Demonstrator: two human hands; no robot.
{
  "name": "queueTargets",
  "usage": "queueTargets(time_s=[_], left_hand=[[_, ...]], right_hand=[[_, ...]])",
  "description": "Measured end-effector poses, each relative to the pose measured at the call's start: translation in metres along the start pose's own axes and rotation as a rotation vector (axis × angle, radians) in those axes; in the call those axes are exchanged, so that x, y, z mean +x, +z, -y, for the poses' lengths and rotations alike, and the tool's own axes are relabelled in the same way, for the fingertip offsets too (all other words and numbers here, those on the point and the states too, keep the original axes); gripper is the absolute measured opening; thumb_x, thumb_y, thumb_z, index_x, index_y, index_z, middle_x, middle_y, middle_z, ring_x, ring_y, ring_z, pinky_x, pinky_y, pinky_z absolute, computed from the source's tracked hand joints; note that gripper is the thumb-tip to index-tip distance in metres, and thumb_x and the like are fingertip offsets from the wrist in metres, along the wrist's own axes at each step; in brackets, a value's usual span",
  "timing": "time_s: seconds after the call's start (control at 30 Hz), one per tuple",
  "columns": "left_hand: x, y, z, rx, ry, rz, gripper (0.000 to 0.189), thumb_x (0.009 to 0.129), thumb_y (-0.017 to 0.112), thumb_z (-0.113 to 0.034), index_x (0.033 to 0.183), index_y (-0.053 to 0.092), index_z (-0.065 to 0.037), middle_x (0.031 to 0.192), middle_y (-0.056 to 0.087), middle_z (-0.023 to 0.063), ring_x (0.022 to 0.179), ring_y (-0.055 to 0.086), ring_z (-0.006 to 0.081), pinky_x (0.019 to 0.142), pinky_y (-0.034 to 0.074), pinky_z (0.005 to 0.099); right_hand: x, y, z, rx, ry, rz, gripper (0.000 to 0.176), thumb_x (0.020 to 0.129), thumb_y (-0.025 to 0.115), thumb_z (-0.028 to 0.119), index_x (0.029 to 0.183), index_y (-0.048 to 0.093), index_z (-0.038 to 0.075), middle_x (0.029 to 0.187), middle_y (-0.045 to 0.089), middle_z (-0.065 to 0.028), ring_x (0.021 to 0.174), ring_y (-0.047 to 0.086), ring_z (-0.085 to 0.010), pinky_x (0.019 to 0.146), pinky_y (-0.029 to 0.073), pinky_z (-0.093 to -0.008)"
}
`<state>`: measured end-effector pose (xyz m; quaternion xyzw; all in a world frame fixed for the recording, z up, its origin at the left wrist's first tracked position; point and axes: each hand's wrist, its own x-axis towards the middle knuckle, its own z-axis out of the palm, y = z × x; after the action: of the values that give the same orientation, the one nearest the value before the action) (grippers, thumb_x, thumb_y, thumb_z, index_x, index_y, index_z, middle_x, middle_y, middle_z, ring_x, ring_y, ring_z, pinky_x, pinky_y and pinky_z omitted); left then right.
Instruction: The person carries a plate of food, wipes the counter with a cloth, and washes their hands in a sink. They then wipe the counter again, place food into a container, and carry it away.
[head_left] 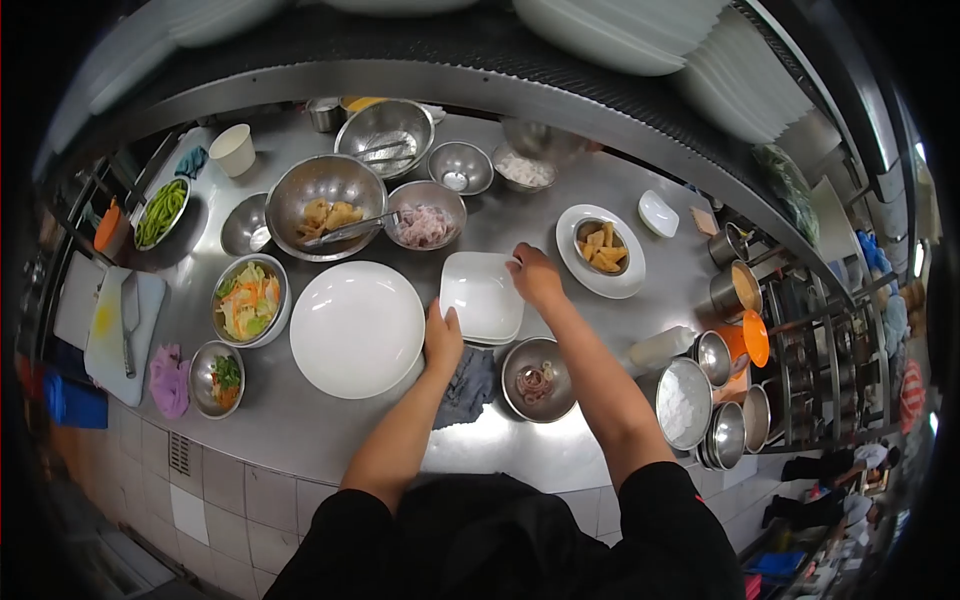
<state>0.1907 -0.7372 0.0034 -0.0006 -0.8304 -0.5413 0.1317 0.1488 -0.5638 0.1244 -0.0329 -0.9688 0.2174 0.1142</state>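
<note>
- Left hand (pixel 443 338): fingers closed along the left side of the stack of square white dishes (pixel 481 298), thumb at the rim near its near-left corner.
- Right hand (pixel 534 274): fingers bent and drawn together, holding the rim at the far-right corner of the same stack; how firmly cannot be told.
- Stack position: between the two hands, at the middle of the steel counter (pixel 290 437); rims of lower dishes show at the near edge.
- Left of the stack: large round white plate (pixel 357 328), beside the left hand.
- Near side of the stack: dark cloth (pixel 461 389); to its right, steel bowl of sliced rings (pixel 514 398), beside the right forearm.
- Far side of the stack: steel bowl of pale pink pieces (pixel 458 221), with metal tongs (pixel 347 230) reaching from it across the large mixing bowl (pixel 290 190).
- Right of the stack: round white plate with a raised rim (pixel 631 283), bearing a small steel bowl of golden chunks (pixel 581 250).
- Left, farther out: bowl of shredded vegetables (pixel 282 316), then white cutting board (pixel 147 322) with a knife (pixel 128 328) on it.
- Right, farther out: squeeze bottle (pixel 661 346), lying tilted in view, near the bowl of white contents (pixel 665 420).
</note>
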Motion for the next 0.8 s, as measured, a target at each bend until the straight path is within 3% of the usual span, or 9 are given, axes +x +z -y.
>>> queueTargets(time_s=[0.07, 0.2, 0.27, 0.33, 0.4, 0.6, 0.67, 0.7, 0.8], left_hand=[[0.000, -0.010, -0.013, -0.275, -0.221, 0.148, 0.043, 0.094, 0.048, -0.025, 0.121, 0.044, 0.008, 0.102, 0.058, 0.0232, 0.071, 0.064, 0.0295, 0.055, 0.052, 0.0336], [0.001, -0.017, -0.028, -0.513, -0.312, 0.163, 0.051, 0.095, 0.048, -0.034, 0.124, 0.043, 0.007, 0.102, 0.058, 0.0198, 0.057, 0.062, 0.0219, 0.040, 0.047, 0.0274], [0.000, -0.018, -0.032, -0.505, -0.375, 0.170, 0.055, 0.095, 0.046, -0.039, 0.128, 0.042, 0.005, 0.103, 0.059, 0.0190, 0.064, 0.063, 0.0215, 0.044, 0.050, 0.0266], [-0.004, -0.011, -0.026, -0.436, -0.313, 0.126, 0.057, 0.095, 0.046, -0.040, 0.130, 0.040, 0.005, 0.104, 0.058, 0.0192, 0.067, 0.064, 0.0214, 0.046, 0.051, 0.0263], [-0.008, -0.012, -0.026, -0.366, -0.256, 0.085, 0.059, 0.095, 0.046, -0.040, 0.131, 0.038, 0.005, 0.104, 0.058, 0.0193, 0.069, 0.064, 0.0214, 0.047, 0.052, 0.0260], [-0.017, -0.034, -0.035, -0.463, -0.327, 0.323, 0.062, 0.094, 0.047, -0.040, 0.131, 0.037, 0.008, 0.120, 0.051, 0.0229, 0.089, 0.063, 0.0247, 0.072, 0.052, 0.0316], [-0.029, -0.054, -0.050, -0.043, -0.122, 0.303, 0.059, 0.094, 0.047, -0.041, 0.132, 0.038, 0.004, 0.124, 0.049, 0.0231, 0.103, 0.058, 0.0268, 0.085, 0.047, 0.0342], [-0.031, -0.064, -0.052, -0.147, -0.123, 0.326, 0.055, 0.095, 0.048, -0.038, 0.131, 0.040, 0.002, 0.124, 0.051, 0.0224, 0.111, 0.053, 0.0285, 0.091, 0.043, 0.0360], [-0.025, -0.113, -0.064, -0.277, 0.005, 0.298, 0.047, 0.096, 0.047, -0.033, 0.129, 0.044, 0.002, 0.124, 0.052, 0.0183, 0.105, 0.057, 0.0255, 0.086, 0.046, 0.0338]], right_hand=[[-0.001, -0.015, 0.015, -0.055, -0.158, -0.066, 0.016, 0.083, 0.060, 0.016, 0.093, 0.053, 0.005, 0.089, 0.061, -0.0163, 0.083, 0.061, -0.0358, 0.071, 0.049, -0.0445], [0.003, -0.033, 0.010, -0.091, -0.147, -0.116, 0.013, 0.084, 0.058, 0.015, 0.090, 0.053, 0.006, 0.085, 0.061, -0.0164, 0.077, 0.061, -0.0374, 0.066, 0.048, -0.0462], [0.005, -0.042, -0.009, 0.039, -0.075, -0.319, 0.019, 0.086, 0.056, 0.014, 0.103, 0.053, 0.006, 0.090, 0.062, -0.0224, 0.083, 0.060, -0.0412, 0.070, 0.047, -0.0480], [0.004, -0.047, -0.041, 0.012, -0.098, -0.558, 0.024, 0.088, 0.053, 0.013, 0.111, 0.053, 0.008, 0.085, 0.063, -0.0205, 0.069, 0.063, -0.0342, 0.061, 0.050, -0.0441], [-0.012, -0.081, -0.033, 0.499, 0.441, -0.302, 0.026, 0.089, 0.050, 0.011, 0.115, 0.053, 0.006, 0.077, 0.062, -0.0146, 0.054, 0.059, -0.0216, 0.047, 0.049, -0.0354], [-0.080, -0.078, -0.082, 1.257, 0.555, -0.269, 0.025, 0.088, 0.050, 0.010, 0.110, 0.054, 0.000, 0.074, 0.059, -0.0095, 0.048, 0.052, -0.0150, 0.039, 0.043, -0.0282], [-0.111, -0.077, -0.078, 1.244, 0.520, -0.188, 0.025, 0.088, 0.051, 0.010, 0.110, 0.053, -0.002, 0.074, 0.059, -0.0100, 0.046, 0.052, -0.0149, 0.038, 0.042, -0.0284], [-0.127, -0.080, -0.064, 1.207, 0.528, -0.167, 0.025, 0.088, 0.051, 0.010, 0.110, 0.053, -0.002, 0.072, 0.059, -0.0093, 0.045, 0.051, -0.0151, 0.038, 0.042, -0.0284], [-0.175, -0.075, -0.024, 1.019, 0.443, -0.061, 0.026, 0.089, 0.052, 0.011, 0.112, 0.052, 0.000, 0.068, 0.059, -0.0066, 0.039, 0.051, -0.0154, 0.037, 0.042, -0.0274]])
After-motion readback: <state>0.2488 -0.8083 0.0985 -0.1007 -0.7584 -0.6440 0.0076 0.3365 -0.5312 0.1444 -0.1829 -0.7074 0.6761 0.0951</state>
